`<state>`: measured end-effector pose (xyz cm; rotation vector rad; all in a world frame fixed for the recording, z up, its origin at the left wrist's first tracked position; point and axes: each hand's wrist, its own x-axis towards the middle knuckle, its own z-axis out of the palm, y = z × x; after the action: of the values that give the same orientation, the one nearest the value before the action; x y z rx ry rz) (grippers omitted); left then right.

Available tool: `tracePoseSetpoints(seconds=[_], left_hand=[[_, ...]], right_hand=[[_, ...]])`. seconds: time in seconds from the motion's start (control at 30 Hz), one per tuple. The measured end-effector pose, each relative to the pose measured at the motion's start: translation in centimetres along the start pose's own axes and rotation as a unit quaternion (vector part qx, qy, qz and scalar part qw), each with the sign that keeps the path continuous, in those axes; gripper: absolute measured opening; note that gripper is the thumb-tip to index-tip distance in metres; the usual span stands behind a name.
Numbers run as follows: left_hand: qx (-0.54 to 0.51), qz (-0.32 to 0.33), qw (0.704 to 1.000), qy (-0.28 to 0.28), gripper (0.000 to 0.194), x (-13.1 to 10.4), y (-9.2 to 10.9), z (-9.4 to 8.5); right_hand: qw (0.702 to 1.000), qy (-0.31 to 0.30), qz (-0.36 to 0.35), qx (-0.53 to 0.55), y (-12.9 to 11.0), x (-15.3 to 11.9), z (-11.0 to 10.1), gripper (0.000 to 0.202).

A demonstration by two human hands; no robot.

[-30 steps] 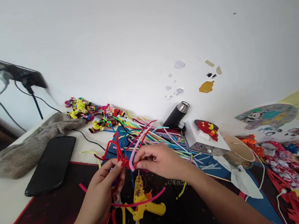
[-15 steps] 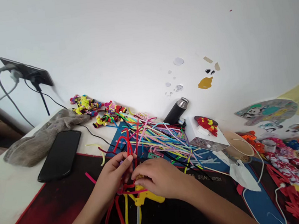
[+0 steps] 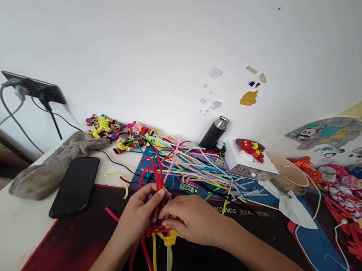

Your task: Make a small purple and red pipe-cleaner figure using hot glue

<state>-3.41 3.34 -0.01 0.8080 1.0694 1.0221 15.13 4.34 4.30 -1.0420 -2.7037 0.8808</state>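
Observation:
Red pipe cleaners (image 3: 156, 172) stand up bunched from my left hand (image 3: 146, 206), whose thumb and fingers are closed on them. Close against it, my right hand (image 3: 189, 216) has its thumb and fingers pinched together at the lower part of the same red piece. What lies between the right fingertips is mostly hidden. Just below the hands is a yellow glue gun (image 3: 170, 239) with a clear glue stick (image 3: 168, 268) coming out of it, partly covered by the right hand. A red loop (image 3: 149, 264) and a yellow loop (image 3: 155, 259) lie beside it.
Loose pipe cleaners (image 3: 190, 160) are heaped behind the hands. A phone (image 3: 75, 187) and a grey plush pouch (image 3: 48, 168) lie left. Finished pipe-cleaner figures (image 3: 102, 126), a black flask (image 3: 213, 134) and a white box (image 3: 252, 167) stand along the wall. A tissue (image 3: 294, 212) lies right.
Both hands stay together on the red pipe cleaners, whose upper ends have shifted slightly. My right hand has moved a little, now covering more of the yellow glue gun.

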Motion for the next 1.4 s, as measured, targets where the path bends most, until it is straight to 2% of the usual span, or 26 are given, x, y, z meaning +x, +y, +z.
tracePoseSetpoints(seconds=[0.1, 0.17, 0.27, 0.37, 0.53, 0.67, 0.8, 0.93, 1.03, 1.17, 1.23, 1.3, 1.4], left_hand=[[-0.018, -0.001, 1.000, -0.011, 0.057, 0.1, -0.3, -0.2], [-0.028, 0.008, 1.000, -0.001, 0.054, 0.2, -0.5, -0.5], [-0.035, 0.008, 0.999, 0.009, 0.051, 0.2, -0.7, -0.9], [-0.035, 0.005, 0.999, -0.007, 0.049, 0.0, -0.5, -0.9], [0.012, 0.015, 0.996, -0.087, 0.039, -0.6, 0.3, -0.5], [0.033, -0.015, 0.988, -0.149, 0.042, -0.7, 0.3, -0.1], [0.055, -0.039, 0.987, -0.147, 0.043, -0.6, 0.0, -0.1], [0.070, -0.036, 0.984, -0.159, 0.042, -0.6, -0.2, -0.3], [0.085, -0.025, 0.983, -0.159, 0.041, -0.8, -0.1, -0.2], [0.059, -0.026, 0.986, -0.152, 0.043, -1.0, 0.1, 0.0], [0.029, -0.030, 0.989, -0.143, 0.046, -0.9, 0.1, 0.0], [0.007, -0.027, 0.994, -0.107, 0.048, -0.5, -0.2, -0.4], [-0.003, 0.007, 1.000, 0.003, 0.057, 0.3, -0.7, -1.3]], right_hand=[[0.997, 0.029, 0.009, 0.064, -0.2, -0.2, 0.6, 0.011], [0.985, 0.073, 0.035, 0.153, -0.1, -0.3, 0.9, 0.010], [0.932, 0.140, 0.101, 0.319, 0.6, -0.4, 1.2, 0.021], [0.874, 0.164, 0.158, 0.429, 2.0, -0.3, 1.4, 0.040], [0.837, 0.150, 0.184, 0.492, 3.3, 0.0, 2.2, 0.062], [0.830, 0.162, 0.168, 0.507, 2.7, 0.7, 2.9, 0.054], [0.841, 0.191, 0.166, 0.478, 1.8, 1.3, 3.1, 0.043], [0.874, 0.216, 0.147, 0.410, 1.5, 1.2, 2.9, 0.031], [0.892, 0.238, 0.145, 0.355, 1.6, 1.0, 2.8, 0.031], [0.881, 0.244, 0.152, 0.376, 1.3, 1.3, 2.4, 0.040], [0.866, 0.246, 0.157, 0.406, 1.2, 1.4, 1.7, 0.043], [0.853, 0.258, 0.164, 0.423, 1.2, 1.5, 0.7, 0.047], [0.832, 0.288, 0.173, 0.442, 1.7, 1.4, -1.0, 0.053]])
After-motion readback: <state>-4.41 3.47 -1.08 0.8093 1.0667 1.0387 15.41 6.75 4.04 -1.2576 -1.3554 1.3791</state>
